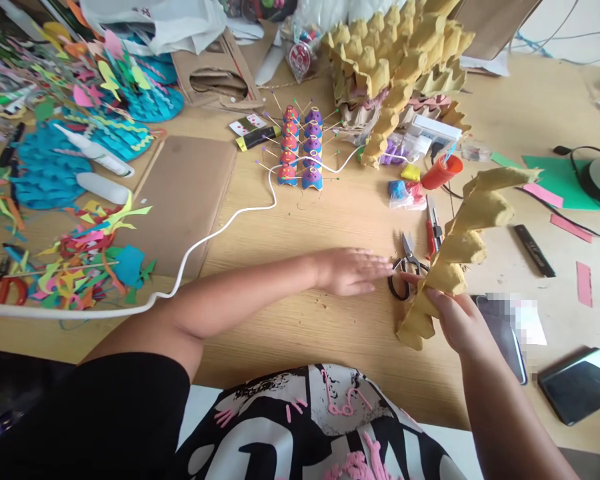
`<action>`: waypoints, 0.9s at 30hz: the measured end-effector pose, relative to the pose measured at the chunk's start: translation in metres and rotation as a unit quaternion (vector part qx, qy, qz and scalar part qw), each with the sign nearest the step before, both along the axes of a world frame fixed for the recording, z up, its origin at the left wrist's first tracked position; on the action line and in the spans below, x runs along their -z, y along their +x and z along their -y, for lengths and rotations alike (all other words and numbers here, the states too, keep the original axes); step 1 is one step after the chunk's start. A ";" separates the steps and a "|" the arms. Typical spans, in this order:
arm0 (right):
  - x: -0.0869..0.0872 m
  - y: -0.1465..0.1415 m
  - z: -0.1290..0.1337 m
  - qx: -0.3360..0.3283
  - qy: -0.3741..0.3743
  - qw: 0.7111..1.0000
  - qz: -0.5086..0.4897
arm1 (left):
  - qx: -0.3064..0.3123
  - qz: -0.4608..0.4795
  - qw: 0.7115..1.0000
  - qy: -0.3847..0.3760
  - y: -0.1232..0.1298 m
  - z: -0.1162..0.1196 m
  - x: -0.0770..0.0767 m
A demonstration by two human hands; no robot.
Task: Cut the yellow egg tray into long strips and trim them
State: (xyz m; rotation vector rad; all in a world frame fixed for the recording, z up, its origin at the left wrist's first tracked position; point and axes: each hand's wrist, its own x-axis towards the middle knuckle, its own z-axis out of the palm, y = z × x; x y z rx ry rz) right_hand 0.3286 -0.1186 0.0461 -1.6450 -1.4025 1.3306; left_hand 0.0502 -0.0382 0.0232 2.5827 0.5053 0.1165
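Note:
My left hand (353, 271) is stretched out low over the wooden table, palm down, fingers extended and holding nothing. Its fingertips reach the black handles of the scissors (409, 248); whether they touch them I cannot tell. In my right hand (457, 319) is a yellow strip of egg carton (473, 223), gripped near its lower end and tilted up to the right. One right fingertip pokes out on the strip's left side, by the scissors. Partly behind the strip lies a red utility knife (433, 228).
Two rows of painted egg-carton figures (289, 148) stand mid-table, crossed by a white cable (237, 215). Stacked egg cartons (380, 63) rise at the back. A red cup (443, 173) tilts on the right, with phones (580, 385) nearer me. Paper scraps (90, 243) cover the left.

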 end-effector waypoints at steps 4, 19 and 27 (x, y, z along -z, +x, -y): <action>-0.001 -0.007 -0.015 0.012 -0.022 0.999 -0.032 | -0.024 0.023 0.999 0.015 -0.015 0.023 0.001; -0.046 -0.030 -0.057 0.183 -0.158 0.934 -0.264 | -0.286 -0.035 0.954 0.088 -0.022 0.092 0.019; -0.054 -0.030 -0.064 0.064 -0.137 0.956 -0.251 | -0.331 0.011 0.940 0.077 -0.042 0.052 0.007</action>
